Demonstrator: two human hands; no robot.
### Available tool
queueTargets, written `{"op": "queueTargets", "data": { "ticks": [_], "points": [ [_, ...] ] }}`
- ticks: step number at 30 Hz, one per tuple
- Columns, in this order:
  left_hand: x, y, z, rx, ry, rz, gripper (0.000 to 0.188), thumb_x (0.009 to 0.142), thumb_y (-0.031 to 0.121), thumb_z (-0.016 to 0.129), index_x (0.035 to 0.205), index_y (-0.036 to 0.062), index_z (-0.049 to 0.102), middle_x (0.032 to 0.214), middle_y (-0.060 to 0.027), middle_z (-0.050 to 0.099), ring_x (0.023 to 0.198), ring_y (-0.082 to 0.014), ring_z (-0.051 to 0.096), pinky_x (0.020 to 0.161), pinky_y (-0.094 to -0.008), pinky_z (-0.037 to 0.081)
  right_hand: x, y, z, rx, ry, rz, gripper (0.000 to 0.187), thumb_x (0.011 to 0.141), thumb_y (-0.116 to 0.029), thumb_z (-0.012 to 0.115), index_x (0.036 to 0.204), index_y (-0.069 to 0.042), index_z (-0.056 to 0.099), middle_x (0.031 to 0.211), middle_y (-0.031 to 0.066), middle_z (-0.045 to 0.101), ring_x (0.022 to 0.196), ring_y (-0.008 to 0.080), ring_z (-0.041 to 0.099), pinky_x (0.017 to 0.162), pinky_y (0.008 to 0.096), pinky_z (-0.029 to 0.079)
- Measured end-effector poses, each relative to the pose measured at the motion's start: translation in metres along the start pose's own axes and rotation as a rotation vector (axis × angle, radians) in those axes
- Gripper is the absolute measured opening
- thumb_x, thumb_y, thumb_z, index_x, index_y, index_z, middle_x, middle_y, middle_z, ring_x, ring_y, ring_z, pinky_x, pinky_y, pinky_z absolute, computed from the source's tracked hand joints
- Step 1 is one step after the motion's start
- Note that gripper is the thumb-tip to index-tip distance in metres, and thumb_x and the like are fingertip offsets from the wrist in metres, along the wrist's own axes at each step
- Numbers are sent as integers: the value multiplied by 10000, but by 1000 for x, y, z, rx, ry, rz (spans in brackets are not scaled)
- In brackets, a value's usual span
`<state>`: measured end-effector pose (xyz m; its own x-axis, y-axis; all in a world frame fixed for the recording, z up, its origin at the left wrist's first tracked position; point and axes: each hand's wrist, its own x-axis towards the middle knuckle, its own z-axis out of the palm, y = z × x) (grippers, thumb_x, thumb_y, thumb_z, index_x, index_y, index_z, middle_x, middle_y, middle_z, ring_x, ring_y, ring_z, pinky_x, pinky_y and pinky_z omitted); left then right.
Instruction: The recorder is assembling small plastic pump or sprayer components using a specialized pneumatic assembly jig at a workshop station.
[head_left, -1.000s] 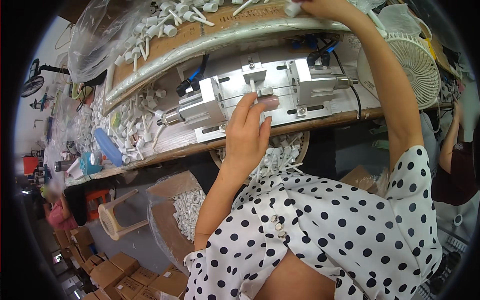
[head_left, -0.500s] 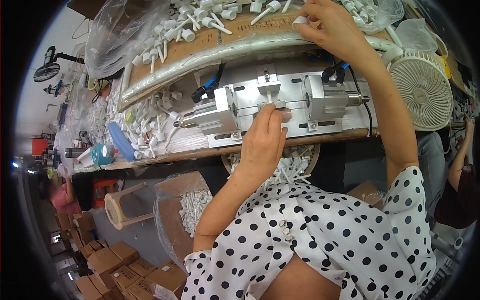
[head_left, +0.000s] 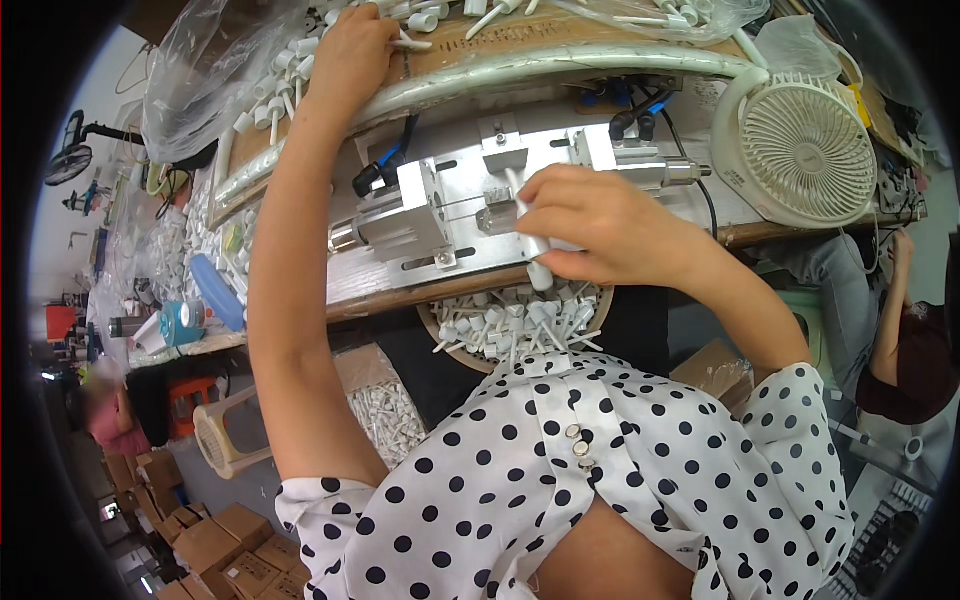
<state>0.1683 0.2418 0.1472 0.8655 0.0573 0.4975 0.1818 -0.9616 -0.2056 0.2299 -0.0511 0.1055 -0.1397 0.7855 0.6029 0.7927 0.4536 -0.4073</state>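
Observation:
My left hand (head_left: 350, 60) reaches over the raised board at the far left, its fingers bent in at a pile of white stemmed caps. A white stemmed cap (head_left: 414, 43) sticks out at its fingertips. My right hand (head_left: 605, 225) is closed in a pinch on another white stemmed cap (head_left: 536, 243) at the front of the metal fixture (head_left: 465, 215). A small clear block (head_left: 494, 219) sits in the fixture's middle, beside my right fingertips. Below them a white piece (head_left: 541, 277) shows at the table edge; whether it is part of the held cap, I cannot tell.
Under the table edge stands a round basket (head_left: 432, 322) of white stemmed caps. A white fan (head_left: 800, 150) stands to the right of the fixture. A wrapped rail (head_left: 450, 85) edges the raised board. A blue curved piece (head_left: 217, 290) lies at left. Another person (head_left: 910, 350) sits at right.
My left hand has left the fixture and gone up to the caps at the far left. My right hand has come down from the board to the fixture, with a white stemmed cap.

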Motion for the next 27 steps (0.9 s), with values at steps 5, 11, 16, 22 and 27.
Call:
{"op": "queueTargets", "data": {
  "ticks": [5, 11, 16, 22, 27],
  "points": [
    [-12, 19, -18, -174, 173, 52, 176, 737, 66, 588, 911, 43, 588, 846, -124, 576, 791, -296, 547, 694, -371, 444, 7, 15, 18, -279, -138, -124, 101, 623, -88, 612, 655, -31, 535, 694, 70, 533, 712, 220, 527, 683, 323, 438],
    [-59, 82, -46, -1001, 425, -489, 120, 801, 10, 574, 919, 29, 581, 797, -50, 579, 642, -105, 538, 550, -210, 426, 13, 11, 13, -256, -292, -56, 153, 635, -150, 633, 677, -39, 535, 686, 75, 554, 718, 237, 551, 652, 348, 461],
    [-110, 143, -52, -1208, 415, -674, 93, 778, -22, 609, 868, -3, 615, 901, -65, 559, 672, -74, 530, 554, -176, 436, 61, 57, -24, -153, -67, -61, 184, 726, -152, 629, 887, -72, 590, 800, 80, 604, 720, 269, 581, 641, 353, 464],
    [-137, 197, -37, -993, 267, -580, 218, 708, 19, 678, 921, 8, 634, 994, -92, 557, 841, -165, 573, 638, -239, 495, 116, 140, -41, -673, -113, 89, 196, 761, -196, 558, 821, -22, 624, 846, 196, 596, 855, 343, 579, 751, 422, 453],
    [-133, 203, -23, -733, 150, -407, 242, 709, 32, 666, 935, -10, 594, 1060, -145, 556, 894, -255, 578, 694, -299, 486, 115, 131, -44, -648, -198, 205, 182, 783, -151, 523, 842, -6, 617, 892, 202, 598, 870, 344, 580, 757, 421, 452]
  ]
}}
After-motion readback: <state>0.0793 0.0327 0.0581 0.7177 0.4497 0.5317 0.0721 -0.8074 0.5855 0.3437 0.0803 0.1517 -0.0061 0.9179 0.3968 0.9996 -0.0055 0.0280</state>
